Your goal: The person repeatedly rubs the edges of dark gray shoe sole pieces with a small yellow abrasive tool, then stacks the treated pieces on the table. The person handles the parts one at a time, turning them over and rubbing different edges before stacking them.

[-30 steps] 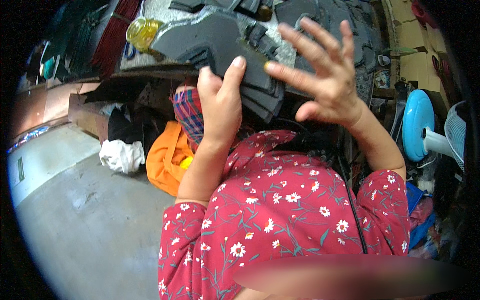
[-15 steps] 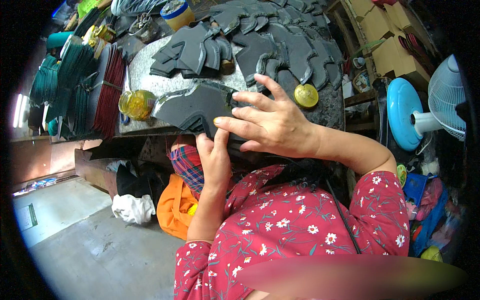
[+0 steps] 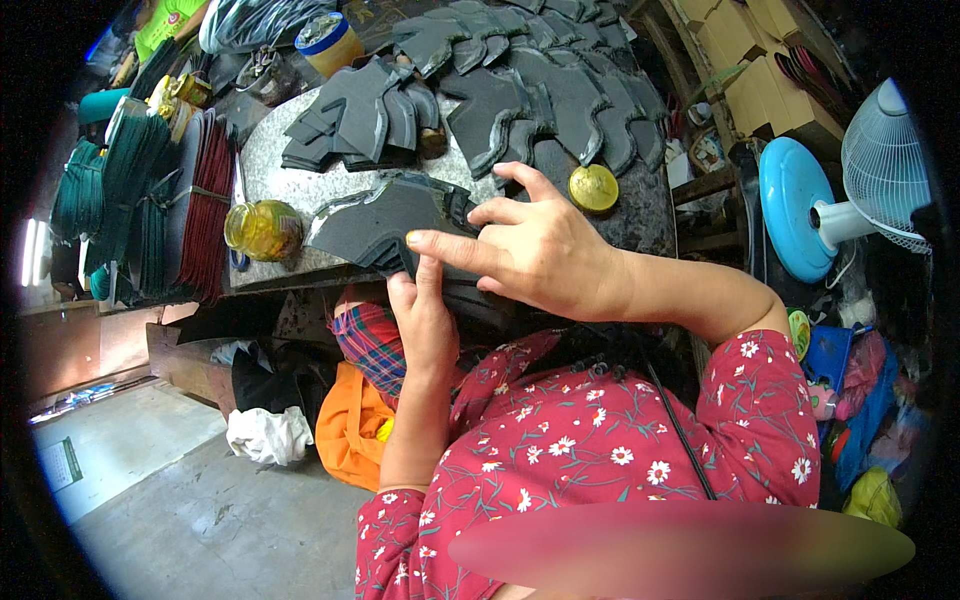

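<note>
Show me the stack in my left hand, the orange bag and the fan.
Stack [image 3: 385, 220]: head view, top piece's grey face.
Orange bag [image 3: 345, 440]: head view, its outer side.
Fan [image 3: 835, 223]: head view, its white neck.

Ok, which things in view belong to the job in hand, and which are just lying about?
Seemingly in the job:
dark grey pieces in the left hand, right hand over them
similar stacked pieces on the table
perhaps the yellow jar

Apparently lying about:
fan
orange bag
white cloth

Smooth, matt grey pieces [image 3: 378, 222] lie at the near edge of the speckled bench [image 3: 273, 178]; a shiny, glass-looking jar [image 3: 262, 232] by its near left corner; a glossy, plastic-looking fan base [image 3: 793, 208] beyond its right edge.
</note>
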Demonstrator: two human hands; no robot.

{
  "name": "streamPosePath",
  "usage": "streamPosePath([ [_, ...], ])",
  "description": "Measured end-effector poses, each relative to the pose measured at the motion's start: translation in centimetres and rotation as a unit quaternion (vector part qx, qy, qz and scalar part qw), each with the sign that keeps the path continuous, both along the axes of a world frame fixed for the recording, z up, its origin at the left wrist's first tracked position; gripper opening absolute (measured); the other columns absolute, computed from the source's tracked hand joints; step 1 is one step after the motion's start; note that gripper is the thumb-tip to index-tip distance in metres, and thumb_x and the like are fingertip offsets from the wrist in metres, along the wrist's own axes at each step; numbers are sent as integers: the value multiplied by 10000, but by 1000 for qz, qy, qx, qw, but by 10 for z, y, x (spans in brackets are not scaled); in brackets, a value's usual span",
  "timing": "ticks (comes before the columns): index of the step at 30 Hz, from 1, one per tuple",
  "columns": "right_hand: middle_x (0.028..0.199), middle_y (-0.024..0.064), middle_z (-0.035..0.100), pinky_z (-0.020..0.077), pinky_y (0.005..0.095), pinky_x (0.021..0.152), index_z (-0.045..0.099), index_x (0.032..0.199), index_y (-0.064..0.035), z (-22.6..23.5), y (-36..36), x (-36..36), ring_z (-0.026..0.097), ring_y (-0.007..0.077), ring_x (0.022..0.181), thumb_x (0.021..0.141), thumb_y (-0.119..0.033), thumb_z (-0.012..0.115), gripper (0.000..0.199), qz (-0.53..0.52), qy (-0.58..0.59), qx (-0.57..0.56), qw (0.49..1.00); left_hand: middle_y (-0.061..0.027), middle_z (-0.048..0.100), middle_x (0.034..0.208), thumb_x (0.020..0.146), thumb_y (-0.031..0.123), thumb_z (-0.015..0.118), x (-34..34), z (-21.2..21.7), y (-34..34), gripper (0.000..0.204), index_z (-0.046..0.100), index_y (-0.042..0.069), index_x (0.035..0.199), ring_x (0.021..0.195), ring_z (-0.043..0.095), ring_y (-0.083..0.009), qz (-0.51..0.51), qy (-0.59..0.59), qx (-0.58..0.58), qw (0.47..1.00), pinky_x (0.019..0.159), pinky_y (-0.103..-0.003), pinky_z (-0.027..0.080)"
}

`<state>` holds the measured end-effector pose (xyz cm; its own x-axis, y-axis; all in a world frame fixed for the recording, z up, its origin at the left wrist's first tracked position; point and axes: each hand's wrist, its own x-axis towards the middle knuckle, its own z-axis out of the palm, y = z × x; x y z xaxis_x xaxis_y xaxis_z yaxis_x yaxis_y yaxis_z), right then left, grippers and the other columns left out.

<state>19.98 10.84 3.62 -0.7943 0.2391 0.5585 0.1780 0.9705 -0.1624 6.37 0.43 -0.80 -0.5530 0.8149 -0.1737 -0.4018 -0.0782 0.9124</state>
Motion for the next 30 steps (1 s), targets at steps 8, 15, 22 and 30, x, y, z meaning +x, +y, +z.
streamPosePath([
  [8, 768, -34, 636, 431, 486, 994, 566, 1370, -176, -5, 2, -12, 664, 141, 752, 718, -18, 669, 679, 10, -2, -24, 1000, 41, 593, 847, 989, 258, 626, -12, -20, 6, 224, 629, 53, 896, 726, 503, -19, -37, -4, -30, 999, 572, -211, 399],
  [15, 756, 21, 625, 465, 418, 825, 490, 1414, -179, 16, 38, -21, 626, 198, 744, 787, -271, 771, 693, 75, 16, -196, 978, -93, 672, 997, 922, 110, 664, -13, -17, 0, 197, 592, -16, 1056, 839, 644, -146, 15, -82, 33, 996, 761, -289, 539],
  [22, 1386, 268, 514, 404, 444, 1067, 242, 1549, -132, -2, 144, -80, 509, 420, 1279, 948, -470, 587, 771, -131, -58, -239, 960, -77, 671, 1018, 924, 97, 651, -26, -19, -15, 199, 602, -22, 1077, 868, 637, -149, 52, -34, 56, 997, 811, -294, 524],
  [30, 1499, 340, 318, 324, 478, 1129, 240, 1556, -174, -30, 116, -138, 356, 474, 1383, 920, -500, 614, 807, -121, -15, -114, 986, -71, 664, 1035, 934, 93, 639, -36, -23, -22, 186, 601, -12, 1083, 885, 629, -146, 54, -21, 67, 996, 828, -292, 514],
])
